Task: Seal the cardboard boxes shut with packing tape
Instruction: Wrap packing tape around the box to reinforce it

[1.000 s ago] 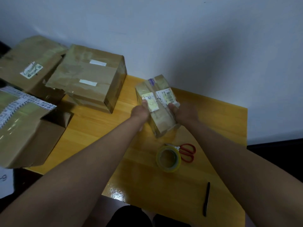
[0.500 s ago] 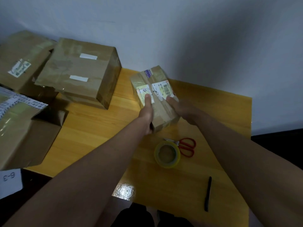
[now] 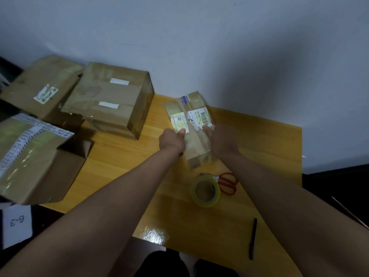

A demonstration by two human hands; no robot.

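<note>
Head view: both my hands grip a small taped box (image 3: 192, 124) on the table (image 3: 269, 140).
Left hand (image 3: 172, 139) and right hand (image 3: 220, 139) clasp its sides; tape roll (image 3: 205, 191) lies nearer me.

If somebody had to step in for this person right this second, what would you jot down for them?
Left hand: grips the near left side of the small labelled box, thumb on top.
Right hand: holds the box's right side; its grip is partly hidden.
The roll of packing tape and the red-handled scissors lie untouched on the yellow table, nearer than the box; a black pen lies nearer still.
Done: the box already carries shiny tape.
Left: whether this box needs more tape is unclear.
</note>
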